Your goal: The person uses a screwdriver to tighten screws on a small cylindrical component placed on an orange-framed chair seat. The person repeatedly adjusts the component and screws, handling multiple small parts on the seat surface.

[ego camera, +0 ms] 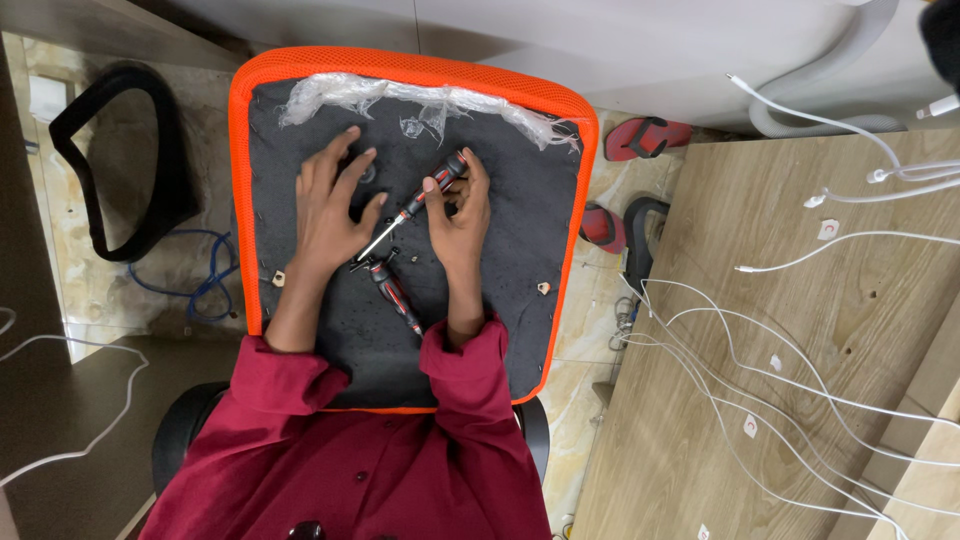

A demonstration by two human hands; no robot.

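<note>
An upturned chair seat (520,200) with an orange mesh rim and dark underside lies in front of me. My right hand (460,215) grips the black and red handle of a screwdriver (415,207), whose metal shaft slants down-left to a point on the dark underside. My left hand (330,205) rests flat on the seat with fingers spread, right beside the screwdriver's tip. A second black and red screwdriver (395,292) lies loose on the seat just below the tip.
Torn clear plastic (400,95) clings along the seat's far edge. A black armrest loop (110,160) and blue cable (200,285) lie on the floor at left. A wooden board (800,330) with white cables is at right. Red sandals (645,138) sit beyond.
</note>
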